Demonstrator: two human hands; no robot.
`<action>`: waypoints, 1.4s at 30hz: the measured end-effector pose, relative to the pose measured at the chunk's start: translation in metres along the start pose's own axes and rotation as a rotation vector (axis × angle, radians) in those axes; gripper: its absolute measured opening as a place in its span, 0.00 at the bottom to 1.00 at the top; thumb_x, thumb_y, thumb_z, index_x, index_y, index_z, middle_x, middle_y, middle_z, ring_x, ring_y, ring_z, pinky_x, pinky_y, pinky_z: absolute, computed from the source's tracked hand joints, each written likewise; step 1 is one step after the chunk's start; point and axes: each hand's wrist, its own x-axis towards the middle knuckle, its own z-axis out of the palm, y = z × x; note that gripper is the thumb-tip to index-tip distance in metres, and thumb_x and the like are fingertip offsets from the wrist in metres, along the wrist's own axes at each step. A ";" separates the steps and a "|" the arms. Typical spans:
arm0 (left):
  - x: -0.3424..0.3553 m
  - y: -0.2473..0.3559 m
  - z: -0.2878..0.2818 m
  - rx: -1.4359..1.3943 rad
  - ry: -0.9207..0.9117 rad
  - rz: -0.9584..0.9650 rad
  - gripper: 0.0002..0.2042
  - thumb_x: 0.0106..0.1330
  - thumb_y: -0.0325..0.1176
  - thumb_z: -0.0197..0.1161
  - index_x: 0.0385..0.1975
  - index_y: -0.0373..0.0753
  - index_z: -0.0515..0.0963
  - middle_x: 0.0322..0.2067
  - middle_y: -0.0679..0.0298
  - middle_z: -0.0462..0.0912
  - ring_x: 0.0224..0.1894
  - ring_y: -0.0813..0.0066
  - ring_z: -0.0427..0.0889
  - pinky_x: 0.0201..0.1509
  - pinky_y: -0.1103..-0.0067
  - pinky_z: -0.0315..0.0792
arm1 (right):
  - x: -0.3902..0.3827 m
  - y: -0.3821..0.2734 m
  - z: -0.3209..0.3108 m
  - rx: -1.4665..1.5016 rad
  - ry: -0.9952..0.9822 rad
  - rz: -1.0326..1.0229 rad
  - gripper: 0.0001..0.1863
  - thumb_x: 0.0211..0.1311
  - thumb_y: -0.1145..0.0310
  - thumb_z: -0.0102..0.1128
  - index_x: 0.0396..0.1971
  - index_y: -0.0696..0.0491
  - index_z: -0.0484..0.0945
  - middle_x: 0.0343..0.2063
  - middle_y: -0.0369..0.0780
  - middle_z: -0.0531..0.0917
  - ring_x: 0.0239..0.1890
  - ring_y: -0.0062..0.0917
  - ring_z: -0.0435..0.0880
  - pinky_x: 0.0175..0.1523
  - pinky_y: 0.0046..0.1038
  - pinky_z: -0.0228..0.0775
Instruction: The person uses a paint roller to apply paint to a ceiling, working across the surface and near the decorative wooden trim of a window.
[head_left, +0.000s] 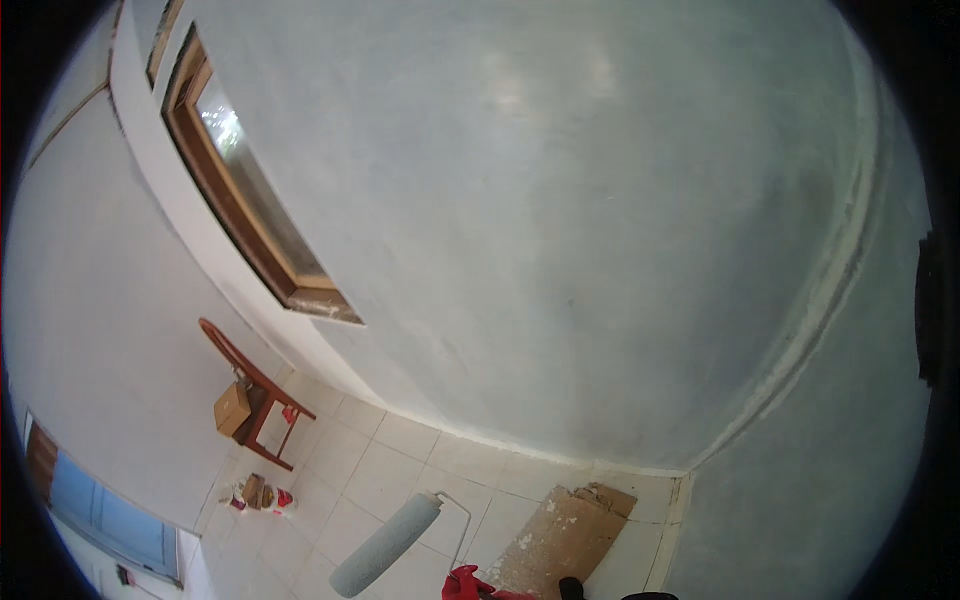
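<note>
A paint roller with a long pale grey sleeve slants across the lower middle of the head view, above the tiled floor. Its thin bent wire frame runs down to my right hand, which seems to be in a red glove and is closed round the roller's lower end. The bottom edge cuts off most of this hand, and the handle is hidden. My left hand does not show. Right of the red glove, a rounded black shape stands at the bottom edge; its kind cannot be made out.
Flattened cardboard with white spatters lies on the tiles near the wall corner. A grey-washed wall with a wooden-framed window rises ahead. Leftward stand a wooden chair bearing a cardboard box, and several containers.
</note>
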 end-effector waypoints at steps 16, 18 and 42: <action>-0.072 -0.002 -0.279 -0.237 0.489 0.040 0.18 0.68 0.40 0.46 0.49 0.32 0.68 0.24 0.60 0.75 0.25 0.75 0.73 0.32 0.77 0.70 | 0.107 -0.081 0.273 -0.269 -0.310 -0.041 0.18 0.50 0.56 0.57 0.41 0.46 0.72 0.31 0.42 0.80 0.36 0.40 0.79 0.39 0.40 0.68; -0.069 -0.041 -0.329 0.056 0.446 0.404 0.19 0.68 0.41 0.46 0.51 0.34 0.67 0.24 0.60 0.75 0.25 0.74 0.74 0.33 0.76 0.70 | 0.123 -0.087 0.317 -0.264 -0.339 -0.136 0.18 0.51 0.55 0.57 0.40 0.46 0.72 0.30 0.43 0.80 0.35 0.41 0.79 0.38 0.40 0.68; -0.175 -0.124 -0.852 -0.712 1.402 0.161 0.12 0.62 0.25 0.51 0.45 0.37 0.71 0.29 0.61 0.78 0.27 0.70 0.79 0.33 0.77 0.74 | 0.358 -0.274 0.833 -0.501 -1.235 -0.474 0.14 0.58 0.58 0.52 0.41 0.49 0.73 0.31 0.44 0.79 0.35 0.36 0.79 0.40 0.33 0.69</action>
